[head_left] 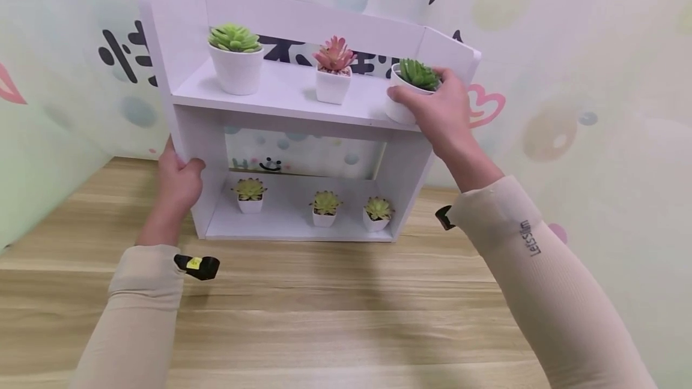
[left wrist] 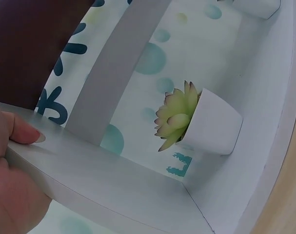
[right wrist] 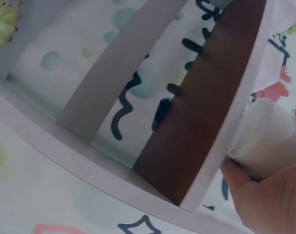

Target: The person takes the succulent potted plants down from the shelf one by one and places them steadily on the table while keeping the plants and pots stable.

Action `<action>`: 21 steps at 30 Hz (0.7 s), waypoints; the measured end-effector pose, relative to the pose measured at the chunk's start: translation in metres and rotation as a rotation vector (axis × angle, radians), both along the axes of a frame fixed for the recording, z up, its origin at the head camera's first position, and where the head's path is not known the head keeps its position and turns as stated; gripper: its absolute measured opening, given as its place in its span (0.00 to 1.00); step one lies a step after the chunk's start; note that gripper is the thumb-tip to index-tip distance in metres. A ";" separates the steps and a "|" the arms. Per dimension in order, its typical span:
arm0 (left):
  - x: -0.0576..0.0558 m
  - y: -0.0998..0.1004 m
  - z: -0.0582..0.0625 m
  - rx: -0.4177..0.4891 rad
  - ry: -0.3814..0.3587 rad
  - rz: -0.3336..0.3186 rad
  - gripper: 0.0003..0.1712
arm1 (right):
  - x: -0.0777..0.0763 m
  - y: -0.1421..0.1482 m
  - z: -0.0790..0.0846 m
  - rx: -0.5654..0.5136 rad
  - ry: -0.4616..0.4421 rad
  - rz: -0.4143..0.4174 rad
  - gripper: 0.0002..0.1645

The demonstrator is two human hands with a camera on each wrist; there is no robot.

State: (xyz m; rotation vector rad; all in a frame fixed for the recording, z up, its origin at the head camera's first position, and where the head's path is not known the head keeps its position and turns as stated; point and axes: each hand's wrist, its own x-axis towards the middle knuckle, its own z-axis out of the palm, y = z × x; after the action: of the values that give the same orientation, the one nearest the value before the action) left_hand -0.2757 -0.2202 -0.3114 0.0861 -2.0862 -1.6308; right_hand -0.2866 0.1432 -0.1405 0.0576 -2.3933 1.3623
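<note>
My left hand [head_left: 179, 183] grips the left side panel of a white two-tier shelf [head_left: 286, 86], the thumb on the panel's inner face in the left wrist view. My right hand [head_left: 446, 110] holds a round white pot [right wrist: 272, 136] with a dark green succulent [head_left: 417, 74] at the right end of the upper tier. Thumb and fingers wrap round opposite sides of the pot, its base right at the board's front edge. Left of it stand a pink succulent [head_left: 335, 56] in a square white pot and a bright green succulent [head_left: 233, 38] in a larger round pot.
On the lower tier are three small pale green succulents in white pots: left [head_left: 250, 191], middle [head_left: 325, 204] and right [head_left: 378, 210]. The shelf stands on a wood-grain table [head_left: 303, 305], against a wall [head_left: 594, 77] with dark lettering and coloured spots.
</note>
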 end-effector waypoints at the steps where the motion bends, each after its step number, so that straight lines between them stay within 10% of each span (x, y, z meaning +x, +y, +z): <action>1: 0.000 0.000 0.000 0.004 0.000 0.000 0.36 | 0.002 0.000 0.000 -0.001 0.008 0.010 0.44; 21: -0.003 -0.001 -0.004 0.006 0.030 -0.016 0.36 | 0.045 -0.001 -0.029 0.086 0.027 0.147 0.41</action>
State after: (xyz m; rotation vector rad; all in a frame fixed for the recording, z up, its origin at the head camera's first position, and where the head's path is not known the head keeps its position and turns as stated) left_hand -0.2783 -0.2212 -0.3157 0.0468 -2.0653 -1.6377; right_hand -0.2418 0.1421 -0.1696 0.2786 -2.4662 1.3117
